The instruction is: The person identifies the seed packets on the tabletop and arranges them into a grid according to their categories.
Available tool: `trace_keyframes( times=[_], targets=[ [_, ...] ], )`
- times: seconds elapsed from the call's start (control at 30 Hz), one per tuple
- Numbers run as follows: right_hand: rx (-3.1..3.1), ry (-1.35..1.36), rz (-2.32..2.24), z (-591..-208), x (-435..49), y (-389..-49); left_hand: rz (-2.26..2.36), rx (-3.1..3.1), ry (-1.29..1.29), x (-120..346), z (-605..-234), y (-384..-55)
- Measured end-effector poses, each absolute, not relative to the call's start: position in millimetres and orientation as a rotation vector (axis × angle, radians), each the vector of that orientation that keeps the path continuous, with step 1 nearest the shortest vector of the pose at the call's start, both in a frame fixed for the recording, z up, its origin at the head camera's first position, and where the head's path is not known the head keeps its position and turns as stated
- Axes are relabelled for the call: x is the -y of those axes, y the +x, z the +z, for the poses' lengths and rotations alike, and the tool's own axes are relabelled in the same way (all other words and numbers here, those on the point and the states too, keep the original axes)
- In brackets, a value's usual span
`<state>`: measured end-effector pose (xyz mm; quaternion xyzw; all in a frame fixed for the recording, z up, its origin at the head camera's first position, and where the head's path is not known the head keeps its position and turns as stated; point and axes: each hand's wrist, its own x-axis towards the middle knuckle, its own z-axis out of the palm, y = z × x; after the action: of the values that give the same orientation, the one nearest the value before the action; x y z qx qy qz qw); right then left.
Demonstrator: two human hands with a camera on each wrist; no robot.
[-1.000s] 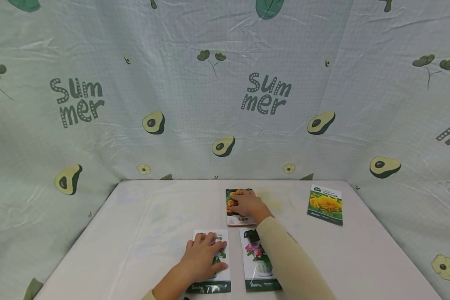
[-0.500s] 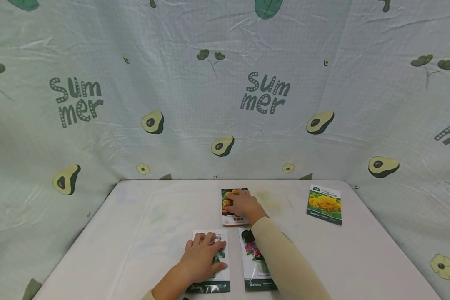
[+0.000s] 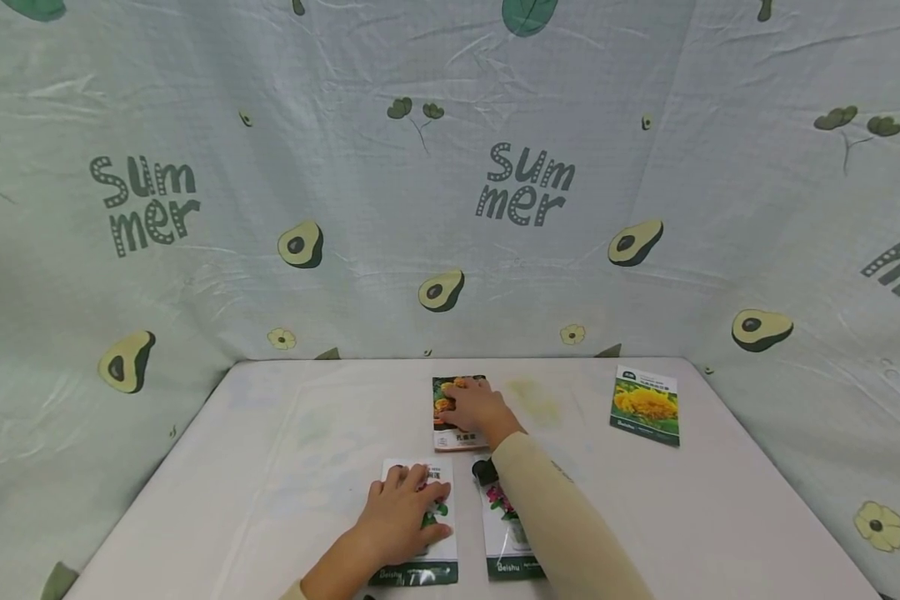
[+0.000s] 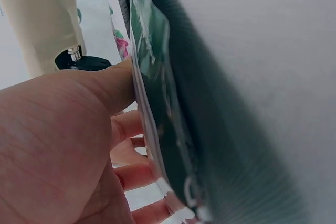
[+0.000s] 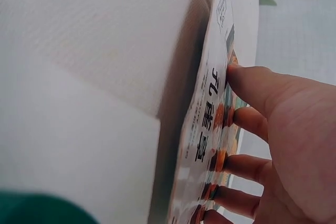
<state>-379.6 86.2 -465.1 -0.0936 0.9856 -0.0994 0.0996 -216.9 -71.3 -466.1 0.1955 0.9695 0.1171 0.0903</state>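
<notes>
Here's the right hand [image 3: 474, 412], fingers spread, fingertips pressing down on the face of the orange-flower packet [image 3: 457, 442], and the right wrist view shows the thumb and fingers set apart along the printed blooms. Three dark characters run across that packet's white lower part. And the left hand [image 3: 401, 521], nearer the person: fingers fanned and slightly bent, lying over the left pink-flower packet [image 3: 441, 550], covering much of its picture; its thumb touches the face, and in the left wrist view the packet's green lower edge looks rippled. Just beside it, apart, lies the right pink-flower packet [image 3: 502, 546], partly hidden beneath the cream sleeve [image 3: 570, 525] and a black wrist piece [image 3: 484, 472]. The orange-flower packet sits just beyond these two, roughly in line with the gap between them. Out to the right, well apart from both hands, it's the yellow-flower packet [image 3: 645, 406], lying a little askew near the far right corner. All four rest on the pale surface [image 3: 292, 483], faint yellowish stains beyond the right wrist, and behind it hangs the backdrop [image 3: 375, 192], printed with avocados, flowers and the word "summer".
</notes>
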Motion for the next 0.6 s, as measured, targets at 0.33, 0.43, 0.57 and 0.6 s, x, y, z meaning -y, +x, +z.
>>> trace_keyframes(
  times=[0.33, 0.43, 0.57, 0.6],
  targets=[
    [-2.902, -0.282, -0.267, -458.5, -82.7, -375.9, 0.34, -2.879, 0.58, 70.5, -464.6, -215.6],
    [-2.902, -0.276, -0.268, -458.2, -80.9, -375.7, 0.34, -2.876, 0.579, 70.4, -464.5, -215.7],
    [-2.902, -0.277, -0.252, -458.6, -78.0, -375.6, 0.353, -2.874, 0.581, 70.9, -464.4, -215.0],
    [-2.902, -0.276, -0.248, -458.6, -77.3, -375.6, 0.358, -2.873, 0.581, 71.0, -464.4, -214.7]
  ],
)
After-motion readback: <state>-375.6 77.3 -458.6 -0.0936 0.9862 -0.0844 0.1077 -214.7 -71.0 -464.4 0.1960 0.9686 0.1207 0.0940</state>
